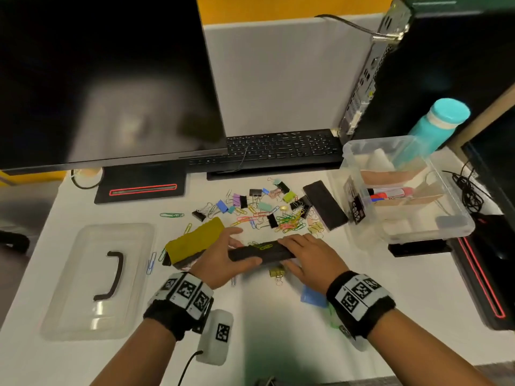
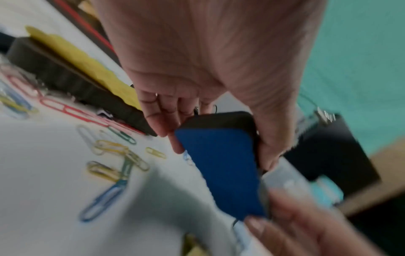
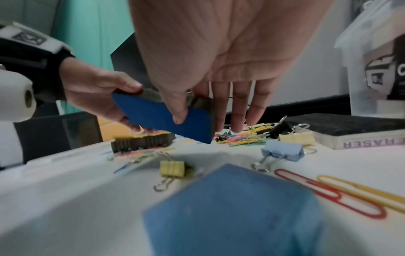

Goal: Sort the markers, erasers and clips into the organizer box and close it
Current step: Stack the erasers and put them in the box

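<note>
Both hands hold one black eraser (image 1: 259, 255) with a blue felt face (image 2: 221, 164) just above the desk. My left hand (image 1: 241, 250) grips its left end, thumb on the near edge. My right hand (image 1: 287, 253) pinches the right end, thumb on the blue face (image 3: 153, 117) and fingers straight along the far side. A few paper clips lie on top of the eraser. A yellow-topped eraser (image 1: 196, 240) lies just left, and another black eraser (image 1: 324, 204) near the clear organizer box (image 1: 457, 218), which holds markers (image 1: 388, 193). Mixed clips (image 1: 267, 213) are piled behind the hands.
The clear lid (image 1: 97, 280) with a black handle lies at the left. A blue piece (image 1: 313, 296) and loose binder clips (image 3: 172, 168) sit near my right wrist. A keyboard (image 1: 278, 149), monitor, computer tower and teal bottle (image 1: 437, 123) line the back.
</note>
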Demonstrator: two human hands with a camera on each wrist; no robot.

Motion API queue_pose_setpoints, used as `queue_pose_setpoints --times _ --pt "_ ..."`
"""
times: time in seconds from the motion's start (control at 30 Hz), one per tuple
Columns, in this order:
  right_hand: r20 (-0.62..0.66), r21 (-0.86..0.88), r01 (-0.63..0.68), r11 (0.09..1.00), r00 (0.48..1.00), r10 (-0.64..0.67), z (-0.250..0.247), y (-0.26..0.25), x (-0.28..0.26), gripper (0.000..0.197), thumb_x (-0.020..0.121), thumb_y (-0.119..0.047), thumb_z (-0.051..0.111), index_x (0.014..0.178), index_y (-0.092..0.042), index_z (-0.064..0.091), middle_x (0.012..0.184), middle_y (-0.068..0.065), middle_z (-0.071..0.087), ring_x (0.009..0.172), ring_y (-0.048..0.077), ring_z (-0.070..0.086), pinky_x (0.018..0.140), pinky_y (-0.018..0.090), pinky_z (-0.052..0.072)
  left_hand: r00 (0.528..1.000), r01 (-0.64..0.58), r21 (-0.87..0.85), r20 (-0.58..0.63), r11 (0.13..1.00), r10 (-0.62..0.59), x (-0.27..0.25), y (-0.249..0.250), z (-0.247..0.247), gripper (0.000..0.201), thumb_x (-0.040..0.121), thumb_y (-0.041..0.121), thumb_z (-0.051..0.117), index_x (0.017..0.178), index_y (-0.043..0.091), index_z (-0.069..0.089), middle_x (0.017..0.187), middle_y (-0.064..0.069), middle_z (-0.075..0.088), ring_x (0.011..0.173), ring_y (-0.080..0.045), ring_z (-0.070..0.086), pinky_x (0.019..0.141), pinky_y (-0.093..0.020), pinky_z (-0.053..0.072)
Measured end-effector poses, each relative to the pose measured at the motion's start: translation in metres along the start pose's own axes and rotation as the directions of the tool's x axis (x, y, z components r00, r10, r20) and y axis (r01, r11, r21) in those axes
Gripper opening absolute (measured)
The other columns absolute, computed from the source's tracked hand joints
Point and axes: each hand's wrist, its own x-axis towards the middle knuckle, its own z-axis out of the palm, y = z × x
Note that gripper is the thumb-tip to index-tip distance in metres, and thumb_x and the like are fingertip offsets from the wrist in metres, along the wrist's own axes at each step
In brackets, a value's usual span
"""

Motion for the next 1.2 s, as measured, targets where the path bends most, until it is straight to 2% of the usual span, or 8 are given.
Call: queue_pose_setpoints --times 0.17,0.37,0.57,0.7,0.83,1.03,1.1,1.2 --pt "-0.029 0.286 -0.007 0.958 0.999 0.015 -0.012 -0.030 -0.006 0.082 0.085 -0.071 0.024 0.150 -0.021 0.019 0.150 -0.001 0.035 0.134 0.017 0.033 0.111 0.033 0.029 0.996 -0.044 -0.383 -0.094 0.923 0.008 0.004 0.011 -0.020 0.057 0.080 0.019 0.072 0.128 0.023 0.042 0.110 -0.001 0.062 0.095 -0.003 0.060 0.076 -0.013 0.050" --pt "-0.099 0.465 0.152 0.872 0.988 -0.120 -0.013 -0.062 0.011 0.066 0.092 -0.061 0.015 0.150 -0.030 0.014 0.156 -0.005 0.025 0.144 0.008 0.018 0.117 0.031 0.018 0.997 -0.075 -0.396 -0.026 0.915 0.071 0.003 0.008 -0.029 0.063 0.079 0.011 0.072 0.133 0.022 0.041 0.119 0.000 0.057 0.100 -0.001 0.060 0.074 -0.007 0.051" --pt "0.046 0.273 0.094 0.957 0.993 -0.110 0.001 -0.038 0.011 0.084 0.083 -0.070 -0.001 0.150 -0.025 0.023 0.157 -0.010 0.021 0.147 0.009 0.007 0.119 0.037 0.014 0.999 -0.040 -0.375 -0.016 0.926 0.036 -0.008 -0.012 -0.042 0.053 0.081 0.018 0.070 0.128 0.028 0.049 0.112 0.011 0.060 0.096 0.003 0.060 0.073 -0.003 0.048" --pt "0.016 0.107 0.100 0.989 0.995 -0.103 -0.005 -0.038 0.014 0.080 0.086 -0.061 -0.002 0.147 -0.022 0.032 0.157 -0.010 0.021 0.146 0.012 0.011 0.119 0.038 0.016 0.999 -0.035 -0.400 -0.039 0.916 0.021 -0.010 -0.027 -0.048 0.057 0.077 0.020 0.073 0.128 0.029 0.051 0.122 0.001 0.062 0.108 -0.009 0.061 0.093 -0.022 0.049" --pt "-0.038 0.132 0.250 0.959 0.968 -0.247 -0.008 -0.058 0.019 0.069 0.092 -0.054 0.002 0.150 -0.023 0.024 0.155 -0.005 0.028 0.143 0.013 0.024 0.118 0.031 0.018 0.997 -0.049 -0.381 -0.071 0.923 0.024 -0.012 -0.027 -0.048 0.055 0.077 0.021 0.074 0.126 0.029 0.052 0.120 0.000 0.062 0.108 -0.013 0.062 0.098 -0.031 0.049" --pt "0.076 0.096 0.073 0.993 0.994 -0.081 -0.007 -0.044 0.016 0.104 0.070 -0.074 -0.020 0.148 -0.023 0.025 0.151 -0.001 0.037 0.143 0.015 0.024 0.117 0.031 0.011 0.992 -0.090 -0.406 -0.116 0.909 0.047 -0.020 -0.021 -0.062 0.047 0.083 0.017 0.068 0.127 0.023 0.050 0.107 0.011 0.061 0.098 -0.007 0.063 0.076 -0.013 0.054" --pt "0.032 0.227 0.029 0.973 0.999 -0.037 -0.013 -0.046 0.019 0.095 0.074 -0.081 -0.003 0.149 -0.028 0.021 0.153 -0.003 0.032 0.141 0.014 0.026 0.116 0.033 0.020 0.990 -0.119 -0.406 -0.122 0.906 0.075 -0.023 -0.013 -0.063 0.044 0.085 0.017 0.066 0.126 0.023 0.051 0.105 0.008 0.061 0.094 -0.007 0.063 0.073 -0.012 0.054" --pt "0.031 0.500 0.015 0.866 0.999 -0.035 -0.022 -0.065 0.031 0.074 0.086 -0.067 0.041 0.148 -0.034 0.018 0.149 -0.007 0.036 0.133 0.012 0.038 0.109 0.034 0.035 0.989 -0.144 -0.389 -0.091 0.910 0.117 -0.021 0.000 -0.059 0.041 0.086 0.018 0.064 0.125 0.022 0.050 0.104 0.007 0.061 0.086 0.001 0.065 0.072 -0.010 0.052"
